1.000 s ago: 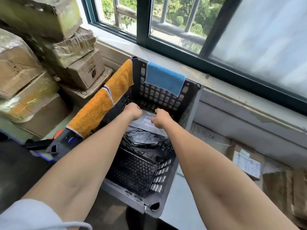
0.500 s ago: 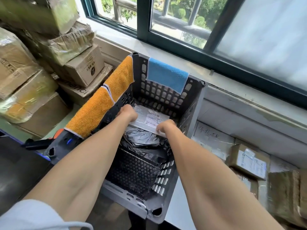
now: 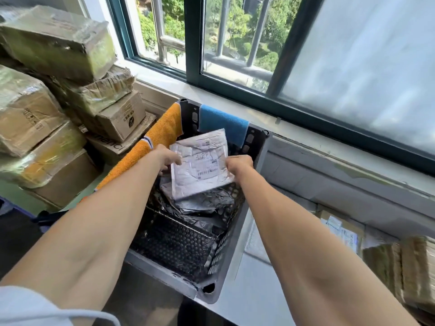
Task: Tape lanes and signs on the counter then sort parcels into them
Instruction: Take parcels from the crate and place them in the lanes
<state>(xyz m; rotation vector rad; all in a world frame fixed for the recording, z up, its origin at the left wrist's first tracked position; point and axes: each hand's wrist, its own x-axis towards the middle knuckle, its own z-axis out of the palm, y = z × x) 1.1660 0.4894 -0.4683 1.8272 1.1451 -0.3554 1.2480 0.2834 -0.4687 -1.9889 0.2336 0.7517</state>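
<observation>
My left hand (image 3: pixel 166 157) & right hand (image 3: pixel 239 164) pinch opposite edges of a flat white plastic mailer parcel w/ printed label (image 3: pixel 200 164), held tilted above the black slotted plastic crate (image 3: pixel 255 147) of dark bagged parcels (image 3: pixel 200 205).

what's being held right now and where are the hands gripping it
A flat white parcel, lifted above the black crate. The left hand pinches its left edge, the right hand its right edge.

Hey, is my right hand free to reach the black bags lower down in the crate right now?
Probably not yet. The right hand and left hand are both gripping the white parcel, which is held over the black bags in the crate.
</observation>
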